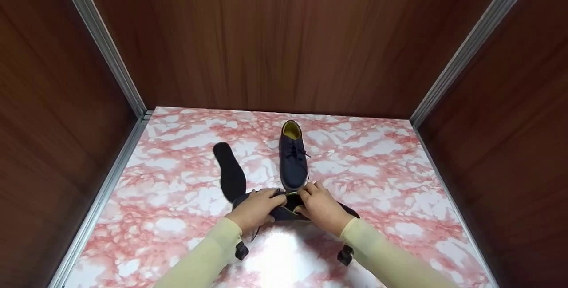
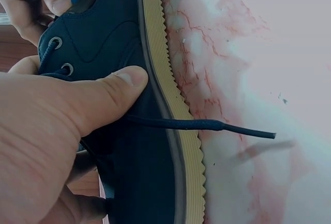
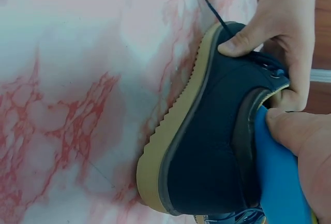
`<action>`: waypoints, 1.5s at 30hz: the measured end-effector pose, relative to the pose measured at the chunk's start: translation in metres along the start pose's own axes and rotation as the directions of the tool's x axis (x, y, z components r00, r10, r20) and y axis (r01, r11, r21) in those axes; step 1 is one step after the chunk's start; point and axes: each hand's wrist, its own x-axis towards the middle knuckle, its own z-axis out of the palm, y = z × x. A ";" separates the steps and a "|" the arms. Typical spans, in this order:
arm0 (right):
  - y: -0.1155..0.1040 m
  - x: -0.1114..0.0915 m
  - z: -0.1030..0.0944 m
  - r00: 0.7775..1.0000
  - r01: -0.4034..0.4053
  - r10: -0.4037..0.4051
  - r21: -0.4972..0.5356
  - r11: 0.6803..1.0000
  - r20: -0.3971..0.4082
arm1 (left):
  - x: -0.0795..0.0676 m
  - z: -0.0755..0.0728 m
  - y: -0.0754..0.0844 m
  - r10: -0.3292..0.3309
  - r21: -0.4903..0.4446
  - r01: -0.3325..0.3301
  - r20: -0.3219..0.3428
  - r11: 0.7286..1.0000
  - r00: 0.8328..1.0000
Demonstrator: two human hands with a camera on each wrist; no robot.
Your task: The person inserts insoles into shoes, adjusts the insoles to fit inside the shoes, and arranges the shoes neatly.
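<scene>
A dark navy lace-up shoe [image 1: 280, 214] with a tan ridged sole lies crosswise in front of me, toe to the left. My left hand [image 1: 256, 208] grips its front part, the thumb pressed on the near side and a loose lace [image 2: 222, 126] hanging by it. My right hand [image 1: 326, 208] pinches an insole [image 3: 279, 172] with a blue underside at the shoe's opening. One end of this insole is inside the shoe and hidden; the dark other end sticks out past the heel, to the right of my hand.
A matching navy shoe [image 1: 293, 163] with a yellow lining stands just beyond, toe toward me. To its left a black insole [image 1: 230, 170] lies flat on the red-and-white marbled table [image 1: 390, 159]. Brown wood-grain panels [image 1: 275, 39] enclose the back and both sides.
</scene>
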 end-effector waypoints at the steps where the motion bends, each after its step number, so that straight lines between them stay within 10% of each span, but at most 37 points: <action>1: 0.000 0.000 0.000 1.000 0.014 -0.014 -0.010 1.000 -0.013 | 0.000 0.000 0.000 -0.001 0.002 0.001 0.001 1.000 1.000; 14: -0.005 0.009 0.003 0.996 0.081 -0.082 -0.039 0.996 -0.026 | 0.001 0.000 0.001 0.011 0.018 -0.011 -0.005 1.000 1.000; 35: 0.008 -0.004 -0.014 0.974 -0.139 0.113 0.124 0.982 0.197 | -0.001 0.001 0.000 -0.004 0.004 0.004 -0.004 1.000 1.000; 45: 0.019 -0.009 -0.018 0.973 -0.186 0.150 0.212 0.959 0.176 | 0.000 -0.001 0.003 -0.021 -0.009 0.021 0.001 1.000 1.000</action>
